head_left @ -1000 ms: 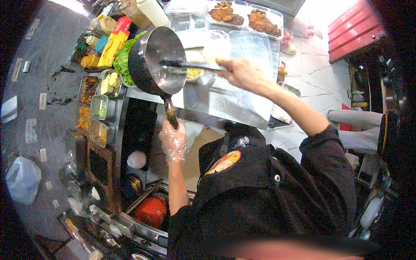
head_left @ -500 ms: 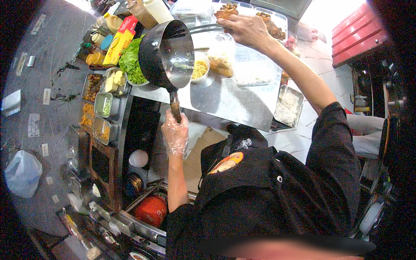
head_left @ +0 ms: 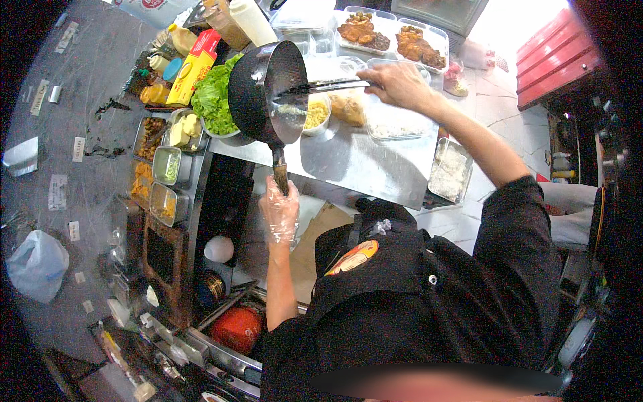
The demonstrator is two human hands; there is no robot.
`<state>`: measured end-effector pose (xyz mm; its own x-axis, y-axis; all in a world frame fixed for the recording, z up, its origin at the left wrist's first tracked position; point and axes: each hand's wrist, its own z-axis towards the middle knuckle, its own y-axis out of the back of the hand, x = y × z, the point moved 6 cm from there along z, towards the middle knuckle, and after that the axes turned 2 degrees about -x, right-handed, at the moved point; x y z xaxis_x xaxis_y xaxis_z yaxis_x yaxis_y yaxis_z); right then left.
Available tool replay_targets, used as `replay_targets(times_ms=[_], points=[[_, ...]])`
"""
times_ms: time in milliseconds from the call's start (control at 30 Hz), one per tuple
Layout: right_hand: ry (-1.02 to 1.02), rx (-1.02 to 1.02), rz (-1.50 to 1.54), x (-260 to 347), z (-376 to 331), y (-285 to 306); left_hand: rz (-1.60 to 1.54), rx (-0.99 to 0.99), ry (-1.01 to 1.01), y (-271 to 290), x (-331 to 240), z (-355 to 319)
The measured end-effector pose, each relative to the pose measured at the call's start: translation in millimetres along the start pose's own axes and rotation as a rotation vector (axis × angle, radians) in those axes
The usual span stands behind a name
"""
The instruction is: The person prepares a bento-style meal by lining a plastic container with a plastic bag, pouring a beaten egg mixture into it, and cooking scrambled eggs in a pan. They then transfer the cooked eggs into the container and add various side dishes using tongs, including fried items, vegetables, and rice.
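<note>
My left hand (head_left: pixel 280 211), in a clear plastic glove, is closed around the handle of a dark wok (head_left: pixel 251 94). The wok is tilted on its side above the steel table, its inside facing right, with a few pale bits on the inner wall. Bare, my right hand (head_left: pixel 402 88) grips metal tongs (head_left: pixel 335 85) whose far end reaches into the wok. Beyond that hand, two clear trays hold browned pieces of food (head_left: pixel 418 47) with dark bits beside them. Below the tongs are a tub of yellow bits (head_left: pixel 316 115) and a clear container of white food (head_left: pixel 392 129).
Green lettuce (head_left: pixel 218 100) sits left of the wok, beside a yellow-and-red box (head_left: pixel 193 70) and squeeze bottles (head_left: pixel 251 21). Small steel tubs (head_left: pixel 166 164) line the counter's edge. A tray of white food (head_left: pixel 449 169) stands past the table's right side.
My right hand and the tongs have come down and nearer from the food trays, and the tongs' end is now lower inside the wok. The view has shifted slightly.
</note>
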<state>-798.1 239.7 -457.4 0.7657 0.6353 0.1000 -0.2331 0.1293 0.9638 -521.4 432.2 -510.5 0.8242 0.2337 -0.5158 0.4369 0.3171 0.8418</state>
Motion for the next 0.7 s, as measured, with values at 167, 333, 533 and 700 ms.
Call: replay_targets(times_ms=[167,333,533,700], points=[[-0.57,0.302,0.943,82.3,-66.8,-38.7,-0.053,0.025,0.051,-6.3,-2.9,-5.7],[-0.65,0.196,1.232,143.5,-79.7,-67.5,-0.07,0.01,0.034,3.3,-20.0,-11.6],[-0.661,0.093,0.891,129.3,-94.3,-52.5,0.029,0.028,0.08,-1.3,-7.2,-18.5],[-0.513,0.007,0.684,126.4,-95.7,-67.3,0.003,0.027,0.087,2.0,-13.1,-17.5]])
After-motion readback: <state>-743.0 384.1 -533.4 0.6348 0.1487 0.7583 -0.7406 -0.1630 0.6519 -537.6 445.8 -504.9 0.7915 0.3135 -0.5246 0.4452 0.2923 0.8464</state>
